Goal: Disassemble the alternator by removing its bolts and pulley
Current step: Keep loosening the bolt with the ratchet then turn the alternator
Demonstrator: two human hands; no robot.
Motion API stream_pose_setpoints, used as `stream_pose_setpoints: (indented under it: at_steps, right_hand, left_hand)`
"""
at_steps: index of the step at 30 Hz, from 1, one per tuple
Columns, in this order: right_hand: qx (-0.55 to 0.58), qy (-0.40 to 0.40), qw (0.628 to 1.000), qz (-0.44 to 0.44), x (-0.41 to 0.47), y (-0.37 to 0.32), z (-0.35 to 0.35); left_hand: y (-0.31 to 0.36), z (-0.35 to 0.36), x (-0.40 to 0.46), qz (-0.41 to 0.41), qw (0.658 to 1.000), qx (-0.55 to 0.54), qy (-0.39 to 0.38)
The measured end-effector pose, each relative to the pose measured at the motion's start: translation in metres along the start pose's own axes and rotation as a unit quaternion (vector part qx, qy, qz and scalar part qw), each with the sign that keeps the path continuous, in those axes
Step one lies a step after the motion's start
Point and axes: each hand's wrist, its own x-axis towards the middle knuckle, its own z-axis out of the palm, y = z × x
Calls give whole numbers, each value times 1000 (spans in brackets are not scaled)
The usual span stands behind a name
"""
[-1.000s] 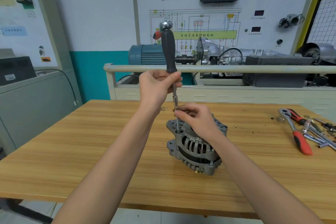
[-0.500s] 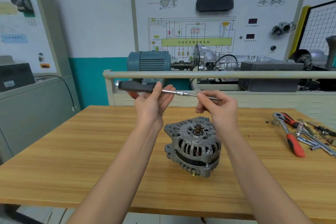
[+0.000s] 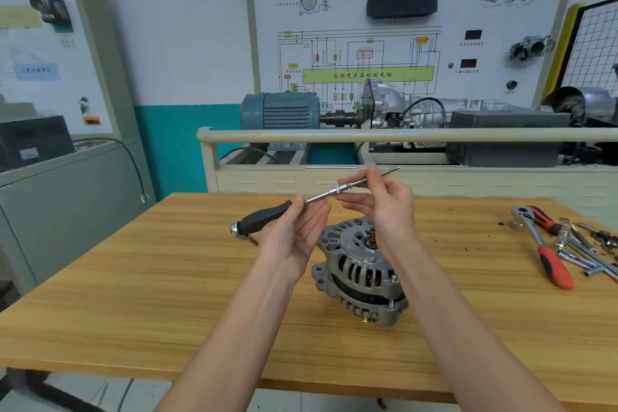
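The grey alternator (image 3: 357, 274) stands on the wooden table (image 3: 167, 294) with its shaft end up and a through bolt head showing at its right flank. Above it I hold a nut driver (image 3: 264, 217) with a black handle, tilted so the handle points down to the left. My left hand (image 3: 294, 241) grips it where the handle meets the metal shaft. My right hand (image 3: 384, 207) pinches the long thin bolt (image 3: 389, 171) that sticks out of the driver's socket end, up to the right.
A ratchet with a red and black grip (image 3: 548, 261) lies at the table's right side beside several sockets, extension bars and small loose parts (image 3: 588, 244). Behind the table runs a beige rail (image 3: 401, 136) in front of a training bench with a motor.
The driver stood upright on the alternator a second ago. Both hands have lifted it off with the long bolt and turned it nearly level, then lowered the handle end.
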Motion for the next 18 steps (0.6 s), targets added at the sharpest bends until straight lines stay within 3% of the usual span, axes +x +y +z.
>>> stream_pose_setpoints:
  at_steps: [3, 5, 6, 7, 8, 10, 11, 12, 14, 18]
  right_hand:
    - [-60, 51, 997, -1, 7, 6, 4]
    - [-89, 70, 994, 3, 11, 8, 5]
    - [-97, 77, 992, 6, 13, 9, 4]
    - [-103, 81, 991, 8, 15, 9, 5]
    - [-108, 82, 991, 11, 16, 10, 5]
    - [-117, 82, 990, 15, 17, 12, 7]
    - [-121, 80, 989, 15, 17, 13, 9]
    - [-122, 76, 990, 16, 16, 15, 11]
    - [-113, 66, 991, 14, 13, 20, 14]
    - [-104, 56, 993, -15, 13, 24, 15]
  left_hand:
    - [-1, -6, 4, -53, 998, 33, -10]
    - [-3, -11, 4, -54, 986, 158, -8]
    - [-6, -15, 4, -16, 964, 264, -3]
    - [-11, -20, 5, 63, 922, 381, 6]
    - [-15, -25, 7, 177, 854, 489, 17]
    - [-20, -29, 9, 387, 671, 631, 43]
    - [-20, -27, 11, 435, 597, 672, 54]
    - [-20, -24, 16, 455, 547, 700, 54]
    - [-20, -19, 26, 441, 491, 751, 23]
    - [-26, -15, 41, 378, 491, 785, -17]
